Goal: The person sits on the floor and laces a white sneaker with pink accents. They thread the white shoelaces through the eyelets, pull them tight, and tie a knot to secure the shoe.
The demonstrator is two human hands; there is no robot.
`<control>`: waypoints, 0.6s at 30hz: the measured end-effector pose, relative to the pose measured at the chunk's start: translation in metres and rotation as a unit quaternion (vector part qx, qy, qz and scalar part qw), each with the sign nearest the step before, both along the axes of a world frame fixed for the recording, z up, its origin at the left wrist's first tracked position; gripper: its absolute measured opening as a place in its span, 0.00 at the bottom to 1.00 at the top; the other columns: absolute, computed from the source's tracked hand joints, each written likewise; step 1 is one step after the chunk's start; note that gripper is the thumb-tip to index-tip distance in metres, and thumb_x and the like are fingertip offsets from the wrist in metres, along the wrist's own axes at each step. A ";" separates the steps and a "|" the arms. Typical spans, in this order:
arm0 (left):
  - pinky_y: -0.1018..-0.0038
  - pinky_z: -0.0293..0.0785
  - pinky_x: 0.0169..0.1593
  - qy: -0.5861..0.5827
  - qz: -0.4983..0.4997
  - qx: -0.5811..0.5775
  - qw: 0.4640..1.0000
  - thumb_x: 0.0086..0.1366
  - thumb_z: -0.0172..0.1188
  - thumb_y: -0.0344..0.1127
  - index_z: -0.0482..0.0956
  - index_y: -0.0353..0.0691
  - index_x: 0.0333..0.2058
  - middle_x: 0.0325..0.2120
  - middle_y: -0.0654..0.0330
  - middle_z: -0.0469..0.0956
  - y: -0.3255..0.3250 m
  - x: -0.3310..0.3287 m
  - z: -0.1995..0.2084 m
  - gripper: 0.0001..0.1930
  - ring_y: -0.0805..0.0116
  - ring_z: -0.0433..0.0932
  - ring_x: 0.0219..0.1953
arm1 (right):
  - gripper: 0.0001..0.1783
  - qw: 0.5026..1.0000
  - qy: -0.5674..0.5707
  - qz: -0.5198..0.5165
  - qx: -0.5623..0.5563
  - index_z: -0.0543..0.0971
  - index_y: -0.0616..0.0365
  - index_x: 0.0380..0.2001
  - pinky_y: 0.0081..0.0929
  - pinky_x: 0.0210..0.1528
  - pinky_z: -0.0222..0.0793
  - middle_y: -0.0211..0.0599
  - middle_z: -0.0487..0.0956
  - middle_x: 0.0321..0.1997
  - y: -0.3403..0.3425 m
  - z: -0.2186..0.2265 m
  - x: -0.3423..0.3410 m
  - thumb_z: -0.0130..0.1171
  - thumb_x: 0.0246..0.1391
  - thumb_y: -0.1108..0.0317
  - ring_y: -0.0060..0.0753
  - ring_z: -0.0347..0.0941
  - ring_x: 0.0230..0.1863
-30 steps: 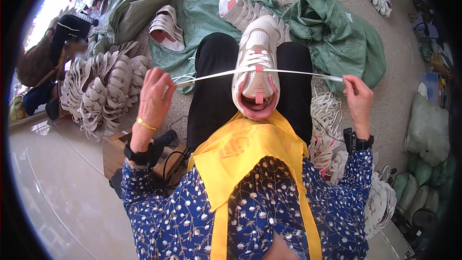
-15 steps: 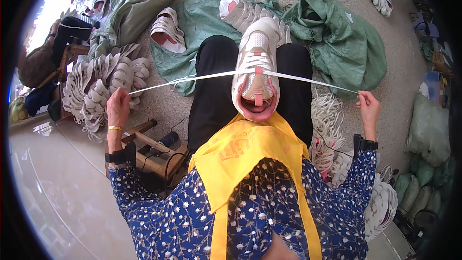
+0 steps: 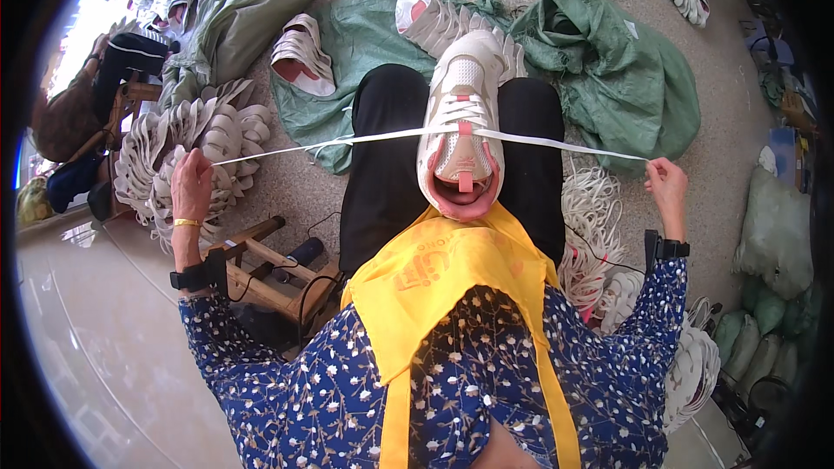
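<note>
Shoe (image 3: pixel 466 82): cream and white with pink lining, between the person's black-clad knees (image 3: pixel 382 113), toe pointing away, opening toward the yellow apron (image 3: pixel 452 252).
Lace (image 3: pixel 391 135): flat and white, stretched sideways across the shoe at the pink loop (image 3: pixel 465 128) on the tongue, both halves nearly straight.
Left hand (image 3: pixel 191 187): grip pinched on the lace's left end, thumb against fingers, in front of a stack of shoe uppers (image 3: pixel 187 135); whether the very tip is inside the fingers, I cannot tell.
Right hand (image 3: pixel 666 191): grip pinched on the lace's right end, out beyond the right knee.
Lace handling: probably very light, limp and smooth enough to slide under the loop; best taken near each end with the fingertips and an even pull, since a lopsided tug could drag it through.
Shoe handling: likely fairly light, soft at the padded collar, firmer at toe and sole; the sides of the sole look the surest hold, the pink pull tab (image 3: pixel 466 181) a small one.
Floor: green sack (image 3: pixel 608 78) beyond the right knee, white laces (image 3: pixel 591 208) heaped beside it, wooden stool (image 3: pixel 282 256) at left.
</note>
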State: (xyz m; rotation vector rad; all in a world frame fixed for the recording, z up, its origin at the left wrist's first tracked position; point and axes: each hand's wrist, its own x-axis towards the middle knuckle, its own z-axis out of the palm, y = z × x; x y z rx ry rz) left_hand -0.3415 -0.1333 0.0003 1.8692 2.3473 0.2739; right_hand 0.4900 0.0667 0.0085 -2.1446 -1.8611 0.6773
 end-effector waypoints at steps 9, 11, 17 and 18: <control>0.63 0.72 0.35 -0.063 -0.092 -0.016 0.994 0.64 0.58 0.26 0.73 0.34 0.34 0.25 0.53 0.77 0.105 0.032 0.055 0.03 0.54 0.77 0.28 | 0.12 0.949 0.091 0.147 -0.263 0.82 0.64 0.30 0.20 0.22 0.75 0.31 0.81 0.23 0.070 0.025 -0.093 0.62 0.64 0.66 0.19 0.77 0.21; 0.66 0.72 0.35 -0.040 -0.128 0.004 0.991 0.66 0.58 0.29 0.76 0.34 0.34 0.24 0.54 0.77 0.144 0.038 0.085 0.04 0.63 0.77 0.27 | 0.11 0.938 0.146 0.180 -0.258 0.82 0.61 0.33 0.17 0.24 0.74 0.29 0.82 0.26 0.096 0.053 -0.121 0.61 0.66 0.65 0.16 0.77 0.23; 0.73 0.75 0.38 -0.226 -0.048 0.255 0.939 0.70 0.60 0.38 0.85 0.39 0.41 0.27 0.60 0.83 0.207 0.039 0.113 0.10 0.79 0.76 0.30 | 0.12 0.812 0.581 0.023 0.058 0.82 0.64 0.48 0.18 0.43 0.82 0.39 0.85 0.43 0.132 0.099 -0.127 0.60 0.68 0.67 0.20 0.83 0.38; 0.72 0.76 0.37 -0.095 -0.021 0.166 0.981 0.68 0.61 0.38 0.85 0.39 0.39 0.26 0.57 0.83 0.198 0.059 0.112 0.09 0.74 0.78 0.28 | 0.12 0.825 0.564 0.030 0.018 0.82 0.64 0.48 0.18 0.44 0.82 0.39 0.85 0.43 0.126 0.090 -0.136 0.60 0.68 0.68 0.20 0.83 0.38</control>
